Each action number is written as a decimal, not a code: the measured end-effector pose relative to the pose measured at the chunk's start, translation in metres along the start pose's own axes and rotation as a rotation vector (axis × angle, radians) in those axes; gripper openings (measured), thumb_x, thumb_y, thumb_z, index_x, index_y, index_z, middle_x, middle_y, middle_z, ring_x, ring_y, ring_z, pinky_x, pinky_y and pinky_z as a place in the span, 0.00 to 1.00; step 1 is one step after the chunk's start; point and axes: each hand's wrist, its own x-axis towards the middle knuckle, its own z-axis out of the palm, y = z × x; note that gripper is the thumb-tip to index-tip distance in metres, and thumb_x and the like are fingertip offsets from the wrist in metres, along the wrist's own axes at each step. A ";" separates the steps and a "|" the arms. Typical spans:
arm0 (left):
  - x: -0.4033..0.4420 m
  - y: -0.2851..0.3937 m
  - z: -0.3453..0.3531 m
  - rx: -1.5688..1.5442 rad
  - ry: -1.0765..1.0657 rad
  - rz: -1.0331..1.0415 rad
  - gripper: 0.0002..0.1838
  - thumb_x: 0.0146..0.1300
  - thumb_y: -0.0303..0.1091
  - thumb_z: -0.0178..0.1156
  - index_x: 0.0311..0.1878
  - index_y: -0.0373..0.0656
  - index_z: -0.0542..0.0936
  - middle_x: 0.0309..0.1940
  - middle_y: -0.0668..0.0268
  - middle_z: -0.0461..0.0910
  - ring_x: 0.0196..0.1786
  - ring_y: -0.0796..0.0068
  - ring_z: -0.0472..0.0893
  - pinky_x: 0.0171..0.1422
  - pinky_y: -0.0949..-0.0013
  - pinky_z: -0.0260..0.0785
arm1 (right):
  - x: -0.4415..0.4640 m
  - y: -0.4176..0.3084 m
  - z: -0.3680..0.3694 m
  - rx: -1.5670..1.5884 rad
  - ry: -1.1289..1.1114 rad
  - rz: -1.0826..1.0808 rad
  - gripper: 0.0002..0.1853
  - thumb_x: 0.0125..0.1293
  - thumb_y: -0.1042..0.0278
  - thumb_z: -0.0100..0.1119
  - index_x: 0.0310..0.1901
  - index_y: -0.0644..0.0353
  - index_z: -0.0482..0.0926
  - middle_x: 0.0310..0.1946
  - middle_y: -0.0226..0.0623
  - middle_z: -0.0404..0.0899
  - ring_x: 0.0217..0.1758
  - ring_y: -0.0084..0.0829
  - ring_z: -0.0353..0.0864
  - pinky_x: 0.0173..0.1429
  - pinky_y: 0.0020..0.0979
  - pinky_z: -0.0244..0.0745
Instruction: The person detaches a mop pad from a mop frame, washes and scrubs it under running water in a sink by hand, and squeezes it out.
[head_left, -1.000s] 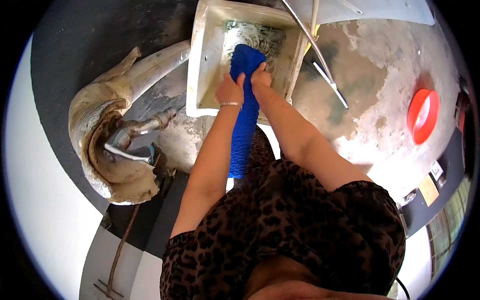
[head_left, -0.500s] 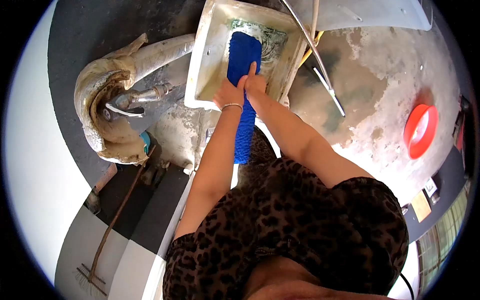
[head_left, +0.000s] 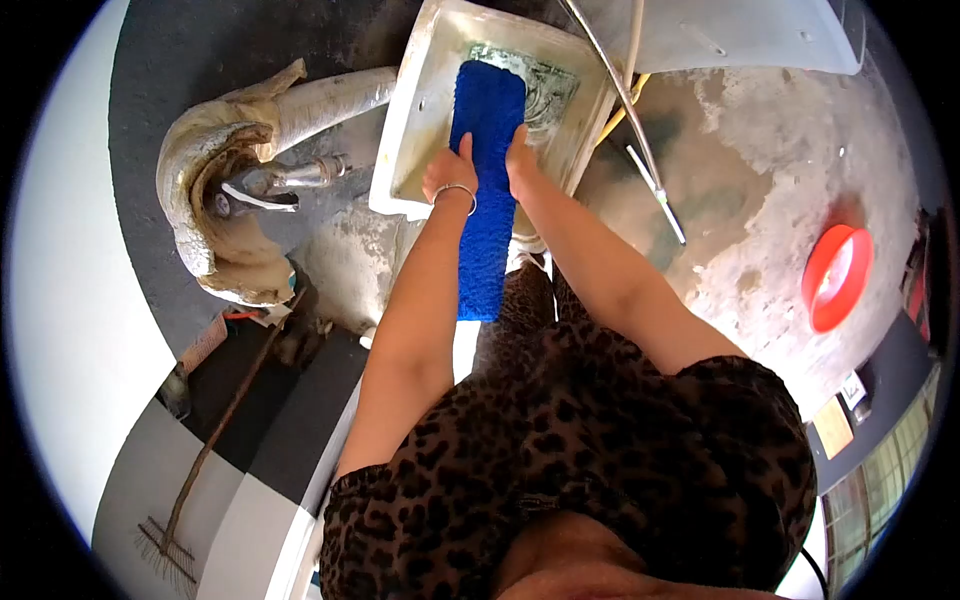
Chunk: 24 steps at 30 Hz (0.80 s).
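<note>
A long, fluffy blue mop pad [head_left: 487, 200] stretches from inside the old sink basin [head_left: 407, 165] out over its near rim towards my body. My left hand [head_left: 448, 172], with a bracelet at the wrist, grips the pad's left edge, thumb on top. At the opposite edge, my right hand [head_left: 520, 163] holds it with the thumb up along the side. Most of the fingers of both hands are hidden beneath the pad. Its far end rests in the basin, where the bottom looks stained green and white.
Left of the basin a tap [head_left: 275, 180] sits inside a wrapped, curved pipe covering [head_left: 185, 215]. A rake [head_left: 215, 440] leans lower left. Metal and pale poles [head_left: 640, 140] cross the basin's right side. A red basin [head_left: 838, 278] lies on the floor at right.
My hands were close together over the middle of the pad. Now they are apart at its two edges, and the pad lies flatter and wider between them.
</note>
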 end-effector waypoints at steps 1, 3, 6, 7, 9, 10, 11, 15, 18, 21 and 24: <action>0.003 0.000 0.001 0.002 0.003 0.012 0.38 0.60 0.68 0.38 0.44 0.40 0.79 0.44 0.49 0.78 0.50 0.50 0.77 0.53 0.53 0.68 | -0.013 -0.002 -0.001 -0.135 0.071 -0.077 0.44 0.63 0.32 0.29 0.56 0.73 0.67 0.52 0.61 0.71 0.58 0.51 0.69 0.61 0.41 0.63; 0.001 -0.005 0.012 0.007 0.014 0.038 0.37 0.60 0.67 0.39 0.43 0.40 0.78 0.43 0.51 0.79 0.49 0.51 0.77 0.52 0.53 0.69 | -0.041 0.005 -0.003 -0.411 0.224 -0.205 0.44 0.62 0.31 0.32 0.58 0.72 0.65 0.52 0.62 0.70 0.58 0.52 0.70 0.61 0.40 0.63; -0.001 0.000 0.024 -0.026 0.066 0.094 0.36 0.60 0.67 0.41 0.45 0.39 0.76 0.42 0.51 0.79 0.48 0.52 0.78 0.51 0.54 0.70 | -0.046 0.009 -0.010 -0.423 0.190 -0.161 0.45 0.59 0.29 0.37 0.57 0.73 0.66 0.52 0.64 0.70 0.58 0.53 0.70 0.61 0.40 0.64; -0.010 -0.003 0.023 -0.053 0.061 0.091 0.36 0.59 0.67 0.41 0.45 0.39 0.76 0.42 0.51 0.79 0.48 0.52 0.78 0.50 0.54 0.70 | -0.045 0.019 -0.014 -0.500 0.178 -0.103 0.46 0.59 0.29 0.38 0.57 0.73 0.67 0.51 0.64 0.70 0.57 0.53 0.70 0.61 0.39 0.64; -0.015 -0.014 0.023 -0.081 0.058 0.092 0.35 0.59 0.66 0.43 0.47 0.40 0.73 0.41 0.50 0.79 0.47 0.52 0.78 0.50 0.54 0.70 | -0.053 0.032 -0.018 -0.452 0.192 -0.101 0.47 0.57 0.28 0.38 0.56 0.74 0.67 0.51 0.63 0.71 0.57 0.53 0.70 0.61 0.39 0.64; -0.013 -0.022 0.026 -0.078 0.050 0.102 0.35 0.59 0.66 0.44 0.48 0.40 0.72 0.40 0.49 0.79 0.46 0.52 0.78 0.49 0.54 0.70 | -0.059 0.034 -0.017 -0.420 0.201 -0.104 0.48 0.57 0.27 0.39 0.55 0.75 0.68 0.50 0.63 0.71 0.57 0.53 0.71 0.61 0.39 0.64; -0.010 -0.026 0.030 -0.077 0.042 0.119 0.35 0.58 0.66 0.44 0.50 0.40 0.71 0.39 0.48 0.79 0.46 0.52 0.79 0.49 0.54 0.70 | -0.054 0.043 -0.014 -0.380 0.223 -0.141 0.48 0.57 0.27 0.39 0.54 0.76 0.69 0.50 0.62 0.72 0.56 0.53 0.71 0.60 0.38 0.64; -0.032 -0.037 0.024 -0.112 0.099 0.223 0.37 0.56 0.66 0.49 0.54 0.39 0.68 0.45 0.46 0.76 0.51 0.50 0.76 0.51 0.53 0.68 | -0.058 0.058 -0.012 -0.365 0.262 -0.165 0.47 0.57 0.28 0.41 0.49 0.77 0.72 0.49 0.60 0.73 0.55 0.51 0.72 0.59 0.38 0.66; -0.048 -0.049 0.037 0.055 0.400 0.371 0.40 0.55 0.66 0.50 0.57 0.38 0.65 0.39 0.48 0.79 0.44 0.52 0.79 0.48 0.56 0.70 | -0.060 0.053 0.002 -0.310 0.282 -0.124 0.46 0.56 0.28 0.42 0.46 0.77 0.74 0.47 0.61 0.74 0.54 0.51 0.73 0.57 0.39 0.67; -0.025 -0.051 0.019 0.070 0.049 0.236 0.40 0.55 0.66 0.50 0.57 0.38 0.66 0.37 0.49 0.80 0.42 0.52 0.80 0.47 0.57 0.71 | -0.074 0.049 0.010 -0.297 0.379 -0.181 0.45 0.59 0.29 0.38 0.43 0.77 0.76 0.44 0.62 0.75 0.52 0.53 0.74 0.55 0.42 0.68; -0.025 -0.043 0.009 0.077 0.063 0.231 0.33 0.60 0.63 0.46 0.51 0.39 0.69 0.39 0.51 0.80 0.43 0.54 0.80 0.47 0.57 0.71 | -0.061 0.046 0.013 -0.286 0.417 -0.157 0.43 0.63 0.32 0.33 0.42 0.77 0.76 0.43 0.62 0.75 0.51 0.54 0.74 0.56 0.42 0.68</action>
